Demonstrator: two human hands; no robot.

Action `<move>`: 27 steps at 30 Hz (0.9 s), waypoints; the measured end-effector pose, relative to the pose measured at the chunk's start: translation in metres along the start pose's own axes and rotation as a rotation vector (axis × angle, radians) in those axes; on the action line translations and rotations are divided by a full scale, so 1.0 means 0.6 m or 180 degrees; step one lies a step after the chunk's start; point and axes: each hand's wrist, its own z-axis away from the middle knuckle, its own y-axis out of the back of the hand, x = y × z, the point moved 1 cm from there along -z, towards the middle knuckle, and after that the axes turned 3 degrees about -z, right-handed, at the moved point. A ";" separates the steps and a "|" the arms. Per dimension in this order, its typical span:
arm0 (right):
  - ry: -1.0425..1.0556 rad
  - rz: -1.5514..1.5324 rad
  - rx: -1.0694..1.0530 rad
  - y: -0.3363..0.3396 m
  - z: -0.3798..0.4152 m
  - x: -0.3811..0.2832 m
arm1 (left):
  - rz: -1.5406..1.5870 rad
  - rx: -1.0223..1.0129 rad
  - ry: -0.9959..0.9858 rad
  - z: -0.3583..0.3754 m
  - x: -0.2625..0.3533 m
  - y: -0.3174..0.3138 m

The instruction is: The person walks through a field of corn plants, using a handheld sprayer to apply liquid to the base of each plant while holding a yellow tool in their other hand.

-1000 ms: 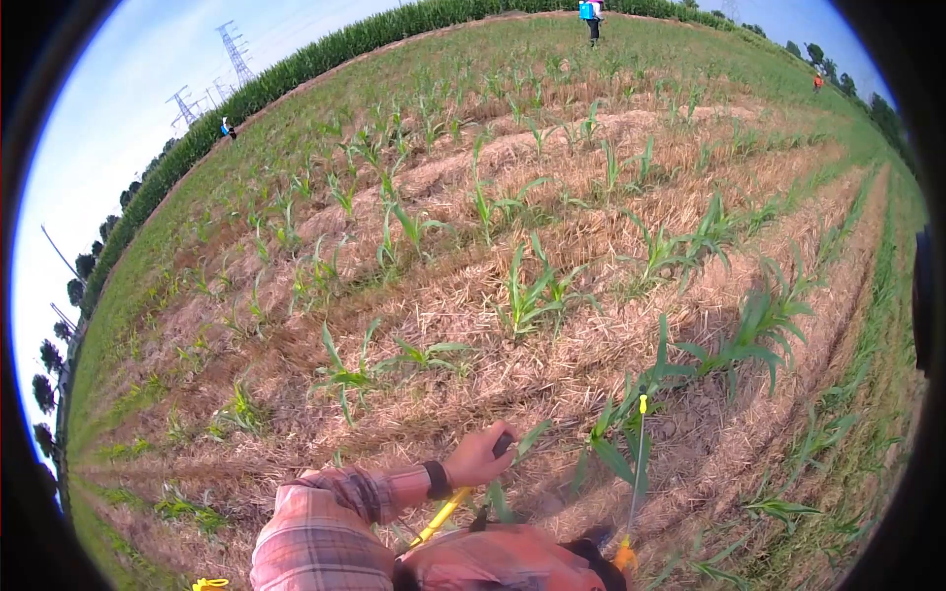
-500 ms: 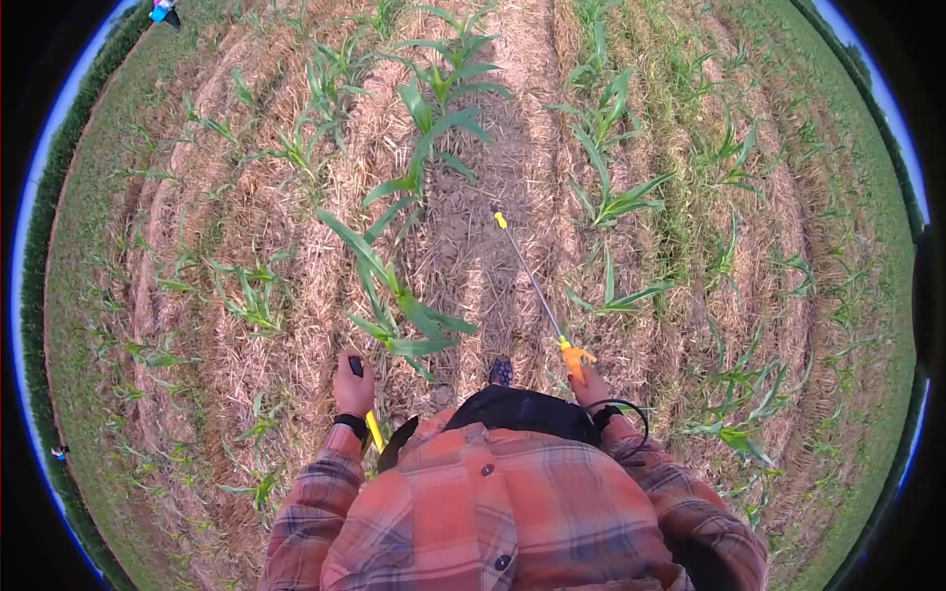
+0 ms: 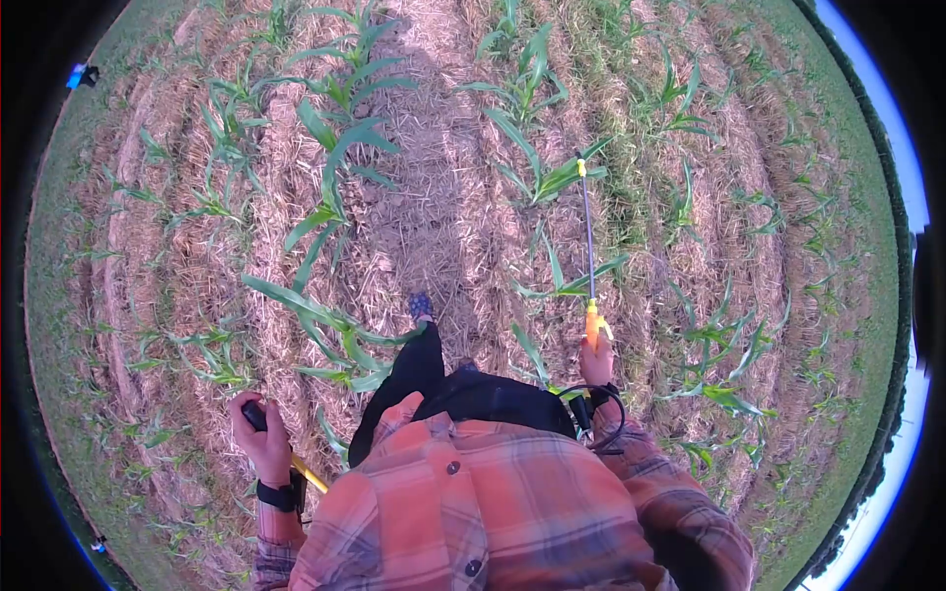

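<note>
My right hand (image 3: 596,362) is wrapped round the orange handle of a spray wand (image 3: 590,241). The wand's thin metal tube points forward to a yellow nozzle, which is over a corn plant (image 3: 560,180) at the right. A black hose loops beside my right wrist. At the left, my left hand (image 3: 264,439) is closed round a black grip (image 3: 255,415). A yellow bar (image 3: 309,474) shows beside my left wrist and runs toward my body.
Rows of young corn plants (image 3: 340,167) stand on both sides of a straw-covered strip of soil (image 3: 429,187). My foot (image 3: 421,304) is on this strip. Two distant people, one in blue (image 3: 77,76), are at the left edge.
The wand has swung right and now points nearly straight forward. My left hand has moved left and back. A leg has come forward, and the plants have shifted left in view.
</note>
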 end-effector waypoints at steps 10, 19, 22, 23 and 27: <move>0.0184 0.0705 0.0008 -0.115 -0.156 -0.075 | -0.0700 -0.0435 -0.0027 -0.268 -0.107 -0.220; 0.0680 0.0742 -0.1513 -0.213 -0.217 -0.336 | -0.0822 -0.0425 -0.0305 -0.403 -0.062 -0.262; 0.1076 0.0762 -0.1858 -0.231 -0.260 -0.378 | -0.0372 -0.0286 0.0035 -0.424 0.040 -0.200; 0.1133 0.0828 -0.2085 -0.234 -0.274 -0.401 | -0.0037 -0.0225 0.0394 -0.426 0.094 -0.181; 0.1355 0.0746 -0.2387 -0.248 -0.360 -0.412 | -0.0095 0.0128 0.0273 -0.452 0.133 -0.214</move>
